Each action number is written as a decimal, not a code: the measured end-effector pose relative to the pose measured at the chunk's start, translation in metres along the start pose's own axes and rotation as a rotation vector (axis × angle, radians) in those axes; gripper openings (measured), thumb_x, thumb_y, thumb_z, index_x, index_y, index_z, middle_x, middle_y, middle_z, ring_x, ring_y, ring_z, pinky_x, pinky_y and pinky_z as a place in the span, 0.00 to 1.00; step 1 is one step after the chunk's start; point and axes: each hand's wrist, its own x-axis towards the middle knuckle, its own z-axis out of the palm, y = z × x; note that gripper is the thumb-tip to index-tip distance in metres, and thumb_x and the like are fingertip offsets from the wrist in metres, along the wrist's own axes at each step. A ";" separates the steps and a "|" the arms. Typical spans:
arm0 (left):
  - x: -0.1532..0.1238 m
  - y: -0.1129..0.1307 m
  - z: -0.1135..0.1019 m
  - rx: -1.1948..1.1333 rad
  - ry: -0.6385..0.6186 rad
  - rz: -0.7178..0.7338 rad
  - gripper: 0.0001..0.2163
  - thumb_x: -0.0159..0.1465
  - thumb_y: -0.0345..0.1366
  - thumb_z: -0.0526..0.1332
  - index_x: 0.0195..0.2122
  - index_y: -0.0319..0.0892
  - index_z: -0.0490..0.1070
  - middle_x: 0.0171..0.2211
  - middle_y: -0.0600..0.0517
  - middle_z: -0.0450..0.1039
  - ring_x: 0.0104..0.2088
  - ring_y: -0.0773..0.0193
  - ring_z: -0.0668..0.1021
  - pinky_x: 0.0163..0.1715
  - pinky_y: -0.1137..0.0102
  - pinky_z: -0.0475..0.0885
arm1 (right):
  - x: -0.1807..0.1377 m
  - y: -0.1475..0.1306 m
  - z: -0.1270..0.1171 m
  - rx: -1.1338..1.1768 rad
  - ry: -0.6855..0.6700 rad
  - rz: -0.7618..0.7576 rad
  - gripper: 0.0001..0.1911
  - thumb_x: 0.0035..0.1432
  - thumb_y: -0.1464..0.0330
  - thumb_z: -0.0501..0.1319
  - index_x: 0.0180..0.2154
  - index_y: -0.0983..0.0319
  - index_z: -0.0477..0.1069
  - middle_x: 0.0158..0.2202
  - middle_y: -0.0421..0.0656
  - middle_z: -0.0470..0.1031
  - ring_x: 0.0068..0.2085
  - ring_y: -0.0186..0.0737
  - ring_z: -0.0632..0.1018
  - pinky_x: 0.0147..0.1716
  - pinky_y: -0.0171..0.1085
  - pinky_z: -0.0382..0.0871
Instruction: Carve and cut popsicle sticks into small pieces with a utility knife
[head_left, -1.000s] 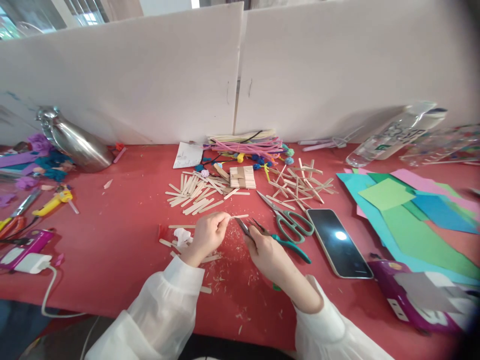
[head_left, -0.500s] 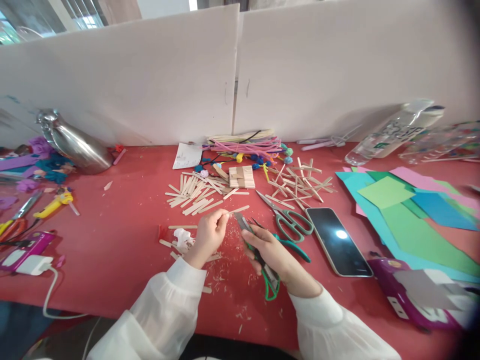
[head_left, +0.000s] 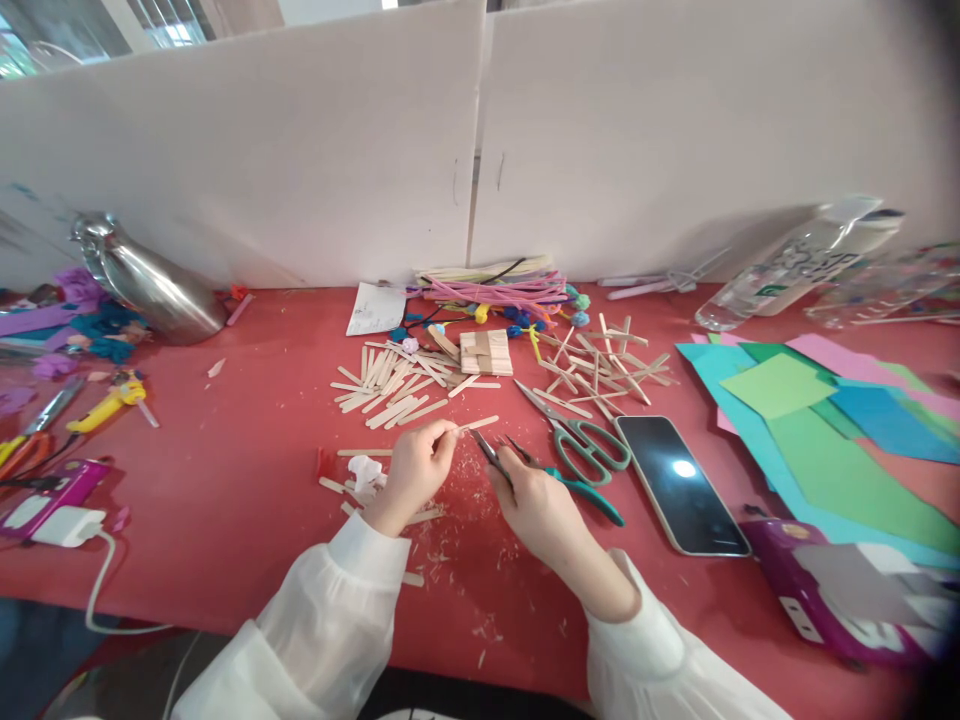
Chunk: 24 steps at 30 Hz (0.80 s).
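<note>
My left hand (head_left: 421, 462) is closed in a pinch on the near end of a thin wooden craft stick (head_left: 480, 424), which points right. My right hand (head_left: 538, 498) is wrapped round a utility knife (head_left: 491, 456); its blade tip is at the stick, just beyond my left fingertips. The knife's handle is mostly hidden by my right hand. Wood shavings (head_left: 469, 490) lie scattered beneath both hands. Beside my left wrist are a crumpled white scrap (head_left: 365, 474) and a few sticks. A teal-handled tool (head_left: 589, 497) lies right of my right hand, its jaws partly covered.
Beyond my hands lie loose craft sticks (head_left: 386, 385), a bundled stack (head_left: 486, 353), thin split sticks (head_left: 600, 365) and pipe cleaners (head_left: 495, 290). To the right are scissors (head_left: 592, 450), a phone (head_left: 682, 485), coloured paper (head_left: 825, 440) and a bottle (head_left: 787, 265). A steel jug (head_left: 154, 285) stands left.
My right hand has rolled over, back of the hand up, turning the knife edge-on and bringing its blade to the stick. My left hand stays almost still.
</note>
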 end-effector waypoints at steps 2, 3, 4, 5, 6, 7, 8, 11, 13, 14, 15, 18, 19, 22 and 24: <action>0.000 0.000 0.000 0.037 -0.001 0.015 0.12 0.65 0.37 0.49 0.29 0.41 0.68 0.20 0.55 0.65 0.21 0.68 0.67 0.22 0.76 0.57 | -0.001 0.000 0.000 -0.078 0.035 -0.019 0.08 0.60 0.68 0.47 0.31 0.62 0.62 0.19 0.41 0.72 0.20 0.38 0.74 0.17 0.31 0.48; 0.000 -0.001 0.000 0.056 -0.001 0.023 0.12 0.65 0.37 0.49 0.29 0.41 0.68 0.20 0.55 0.66 0.21 0.68 0.68 0.23 0.76 0.58 | -0.002 -0.001 0.000 -0.117 0.057 -0.027 0.08 0.60 0.68 0.48 0.32 0.62 0.63 0.19 0.42 0.72 0.19 0.38 0.74 0.17 0.31 0.47; -0.001 -0.001 0.000 0.075 -0.001 0.031 0.12 0.65 0.37 0.49 0.30 0.41 0.69 0.21 0.54 0.68 0.21 0.68 0.69 0.23 0.76 0.59 | -0.003 -0.002 0.001 -0.157 0.079 -0.033 0.08 0.60 0.68 0.48 0.32 0.62 0.63 0.20 0.42 0.73 0.19 0.37 0.74 0.16 0.31 0.46; -0.001 -0.002 0.001 0.095 -0.001 0.039 0.12 0.65 0.36 0.49 0.31 0.41 0.69 0.22 0.54 0.69 0.22 0.67 0.71 0.24 0.76 0.59 | -0.004 -0.003 0.001 -0.199 0.098 -0.034 0.08 0.61 0.69 0.48 0.32 0.63 0.64 0.21 0.42 0.73 0.19 0.37 0.74 0.16 0.32 0.44; -0.001 -0.002 0.001 0.117 -0.001 0.049 0.12 0.65 0.36 0.49 0.31 0.41 0.70 0.23 0.53 0.70 0.23 0.67 0.72 0.25 0.76 0.60 | -0.005 -0.004 0.001 -0.241 0.112 -0.028 0.08 0.60 0.69 0.49 0.33 0.63 0.64 0.21 0.43 0.74 0.18 0.36 0.74 0.15 0.32 0.43; -0.002 -0.002 0.001 0.140 -0.002 0.064 0.12 0.65 0.35 0.49 0.32 0.41 0.70 0.24 0.53 0.72 0.24 0.67 0.72 0.25 0.75 0.61 | -0.007 -0.006 0.002 -0.279 0.119 -0.017 0.07 0.60 0.70 0.49 0.33 0.63 0.64 0.21 0.43 0.74 0.18 0.36 0.74 0.15 0.32 0.42; -0.002 -0.002 0.001 0.162 -0.003 0.084 0.12 0.65 0.35 0.48 0.32 0.41 0.70 0.25 0.52 0.72 0.25 0.66 0.73 0.26 0.75 0.61 | -0.008 -0.007 0.002 -0.308 0.117 -0.002 0.07 0.60 0.71 0.50 0.33 0.63 0.65 0.21 0.43 0.74 0.18 0.36 0.74 0.15 0.33 0.42; -0.003 -0.001 0.002 0.214 0.002 0.157 0.13 0.66 0.34 0.47 0.31 0.41 0.69 0.26 0.52 0.73 0.26 0.66 0.74 0.27 0.75 0.62 | -0.009 -0.010 0.001 -0.281 0.052 0.038 0.05 0.59 0.73 0.50 0.34 0.63 0.64 0.21 0.43 0.72 0.19 0.38 0.74 0.15 0.33 0.41; -0.003 -0.001 0.002 0.231 0.008 0.199 0.13 0.66 0.33 0.47 0.30 0.41 0.69 0.26 0.51 0.72 0.27 0.65 0.74 0.27 0.74 0.62 | -0.007 -0.009 -0.001 -0.147 -0.026 0.055 0.04 0.59 0.72 0.50 0.34 0.63 0.62 0.20 0.42 0.71 0.20 0.38 0.74 0.16 0.33 0.43; -0.003 0.000 0.003 0.236 0.012 0.213 0.12 0.65 0.32 0.47 0.30 0.41 0.68 0.26 0.51 0.72 0.27 0.65 0.74 0.27 0.74 0.62 | -0.006 -0.007 -0.001 -0.041 -0.063 0.063 0.04 0.59 0.72 0.49 0.33 0.62 0.61 0.20 0.41 0.70 0.21 0.38 0.74 0.16 0.32 0.44; -0.003 0.000 0.003 0.238 0.015 0.223 0.12 0.65 0.32 0.47 0.30 0.41 0.68 0.26 0.51 0.72 0.28 0.65 0.74 0.28 0.74 0.63 | -0.005 -0.006 -0.002 0.075 -0.093 0.070 0.04 0.59 0.72 0.49 0.31 0.61 0.60 0.20 0.40 0.69 0.21 0.37 0.73 0.17 0.32 0.46; -0.003 0.000 0.004 0.228 0.015 0.220 0.12 0.65 0.31 0.47 0.29 0.41 0.67 0.26 0.51 0.72 0.27 0.65 0.73 0.27 0.74 0.62 | -0.002 -0.003 -0.004 0.362 -0.148 0.088 0.08 0.58 0.71 0.48 0.26 0.58 0.53 0.17 0.34 0.62 0.19 0.34 0.70 0.17 0.31 0.52; -0.003 0.000 0.004 0.221 0.014 0.210 0.12 0.65 0.31 0.47 0.29 0.41 0.67 0.25 0.52 0.71 0.26 0.66 0.73 0.26 0.74 0.62 | -0.001 -0.003 -0.004 0.461 -0.180 0.112 0.09 0.59 0.70 0.47 0.26 0.58 0.51 0.16 0.32 0.59 0.16 0.32 0.68 0.16 0.30 0.53; -0.003 -0.001 0.004 0.180 0.027 0.184 0.12 0.65 0.32 0.47 0.30 0.41 0.68 0.25 0.52 0.72 0.25 0.66 0.73 0.26 0.75 0.63 | -0.001 -0.005 -0.007 0.835 -0.320 0.239 0.10 0.59 0.64 0.47 0.26 0.57 0.49 0.14 0.29 0.56 0.11 0.28 0.61 0.12 0.29 0.53; -0.003 -0.001 0.005 0.123 0.052 0.175 0.12 0.65 0.33 0.47 0.32 0.42 0.68 0.28 0.51 0.74 0.28 0.66 0.75 0.29 0.74 0.64 | -0.001 -0.007 -0.010 1.081 -0.410 0.302 0.12 0.56 0.59 0.50 0.27 0.57 0.50 0.14 0.28 0.58 0.10 0.27 0.60 0.10 0.28 0.53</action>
